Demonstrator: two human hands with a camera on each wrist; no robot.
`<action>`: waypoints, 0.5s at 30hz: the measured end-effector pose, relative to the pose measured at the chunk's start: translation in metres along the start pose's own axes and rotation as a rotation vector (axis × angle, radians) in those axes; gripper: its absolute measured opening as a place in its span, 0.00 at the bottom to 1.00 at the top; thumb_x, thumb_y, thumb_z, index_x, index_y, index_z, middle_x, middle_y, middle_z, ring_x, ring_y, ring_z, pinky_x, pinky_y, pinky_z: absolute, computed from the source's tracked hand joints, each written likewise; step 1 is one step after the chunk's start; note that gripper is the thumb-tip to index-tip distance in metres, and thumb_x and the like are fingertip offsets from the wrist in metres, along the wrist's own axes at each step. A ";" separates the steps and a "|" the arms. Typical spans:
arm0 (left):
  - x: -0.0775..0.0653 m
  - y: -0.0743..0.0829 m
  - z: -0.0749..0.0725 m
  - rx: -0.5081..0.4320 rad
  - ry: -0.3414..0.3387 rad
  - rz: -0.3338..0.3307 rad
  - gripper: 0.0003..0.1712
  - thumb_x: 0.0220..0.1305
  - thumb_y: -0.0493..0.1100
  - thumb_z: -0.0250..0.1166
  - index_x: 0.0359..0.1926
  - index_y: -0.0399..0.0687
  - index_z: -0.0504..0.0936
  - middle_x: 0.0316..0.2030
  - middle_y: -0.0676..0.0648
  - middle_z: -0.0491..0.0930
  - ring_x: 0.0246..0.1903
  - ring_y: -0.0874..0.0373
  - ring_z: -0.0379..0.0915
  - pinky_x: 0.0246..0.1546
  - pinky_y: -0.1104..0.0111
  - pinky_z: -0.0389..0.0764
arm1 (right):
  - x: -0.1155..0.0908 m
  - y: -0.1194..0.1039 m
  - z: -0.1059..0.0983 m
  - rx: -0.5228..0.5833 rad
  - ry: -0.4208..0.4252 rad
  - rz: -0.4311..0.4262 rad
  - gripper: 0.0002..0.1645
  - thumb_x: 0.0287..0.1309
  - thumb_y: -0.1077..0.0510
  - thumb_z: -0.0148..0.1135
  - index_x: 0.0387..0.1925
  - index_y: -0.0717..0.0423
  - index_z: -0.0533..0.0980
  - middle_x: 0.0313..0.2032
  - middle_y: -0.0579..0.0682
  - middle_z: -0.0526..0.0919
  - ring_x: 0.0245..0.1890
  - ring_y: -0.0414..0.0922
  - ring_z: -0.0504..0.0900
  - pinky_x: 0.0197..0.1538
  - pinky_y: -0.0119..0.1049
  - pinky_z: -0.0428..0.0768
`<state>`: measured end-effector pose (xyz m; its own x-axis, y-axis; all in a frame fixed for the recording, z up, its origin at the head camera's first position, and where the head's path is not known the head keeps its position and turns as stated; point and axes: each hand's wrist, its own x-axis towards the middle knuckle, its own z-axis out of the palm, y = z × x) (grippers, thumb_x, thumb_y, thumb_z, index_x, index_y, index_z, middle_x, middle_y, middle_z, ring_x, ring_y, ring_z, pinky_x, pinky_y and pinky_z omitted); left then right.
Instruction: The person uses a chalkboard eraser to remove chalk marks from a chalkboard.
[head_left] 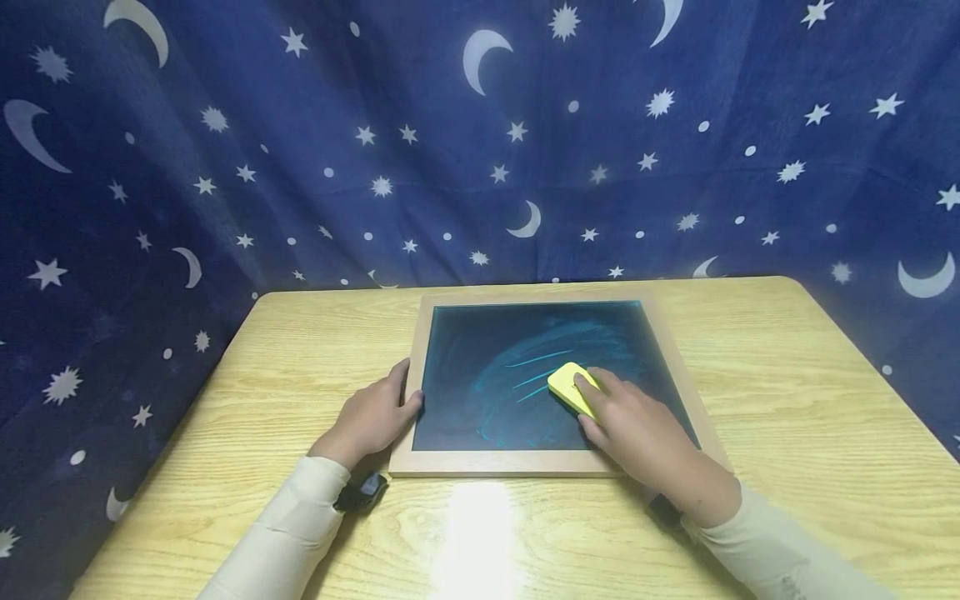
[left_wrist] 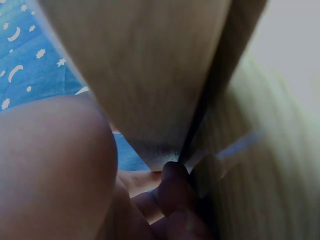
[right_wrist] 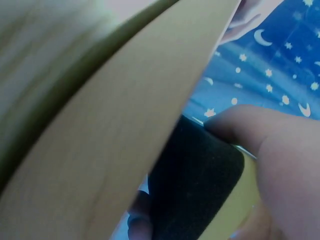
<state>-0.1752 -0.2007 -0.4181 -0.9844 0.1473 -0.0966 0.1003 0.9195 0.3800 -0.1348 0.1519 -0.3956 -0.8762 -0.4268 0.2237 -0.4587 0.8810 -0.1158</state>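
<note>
A chalkboard [head_left: 457, 350] with a pale wooden frame [head_left: 517, 463] lies on the table in the head view. Blue chalk strokes [head_left: 538, 358] cross its middle amid smeared blue dust. My left hand [head_left: 375, 417] grips the frame's left side, thumb on top; in the left wrist view its fingers [left_wrist: 175, 192] curl at the frame's edge. Over the board's right half, my right hand [head_left: 645, 433] grips a yellow chalkboard eraser [head_left: 567, 385], which covers the right ends of the lower strokes. The right wrist view shows the eraser's black felt face [right_wrist: 200, 175], partly hidden behind the frame.
The light wood-grain table [head_left: 322, 333] extends on both sides of the board, with a bright glare near its front. A dark blue curtain [head_left: 435, 100] with moons and stars hangs behind and to the left. A black wrist device [head_left: 362, 493] sits at the left cuff.
</note>
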 end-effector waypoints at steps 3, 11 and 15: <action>0.000 0.000 0.000 -0.001 0.002 0.003 0.40 0.74 0.57 0.48 0.78 0.41 0.54 0.62 0.35 0.77 0.56 0.36 0.79 0.51 0.45 0.78 | 0.002 0.008 -0.001 0.004 0.006 0.015 0.32 0.61 0.54 0.66 0.65 0.59 0.73 0.59 0.66 0.77 0.48 0.62 0.84 0.40 0.55 0.84; 0.000 -0.002 0.000 0.001 0.003 0.003 0.40 0.74 0.57 0.48 0.78 0.40 0.54 0.63 0.35 0.76 0.57 0.37 0.78 0.51 0.45 0.78 | 0.004 0.026 -0.003 -0.020 0.036 0.030 0.31 0.61 0.54 0.66 0.63 0.64 0.73 0.55 0.68 0.78 0.48 0.64 0.84 0.45 0.58 0.83; 0.000 -0.002 0.000 -0.001 0.003 0.007 0.40 0.74 0.57 0.48 0.77 0.40 0.54 0.64 0.34 0.75 0.57 0.36 0.78 0.52 0.45 0.78 | 0.003 0.031 -0.004 -0.021 0.048 0.056 0.30 0.61 0.54 0.65 0.62 0.65 0.73 0.54 0.69 0.78 0.47 0.65 0.83 0.40 0.60 0.83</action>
<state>-0.1756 -0.2023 -0.4184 -0.9840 0.1530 -0.0915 0.1073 0.9183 0.3811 -0.1515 0.1786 -0.3943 -0.8920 -0.3669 0.2640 -0.4056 0.9075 -0.1091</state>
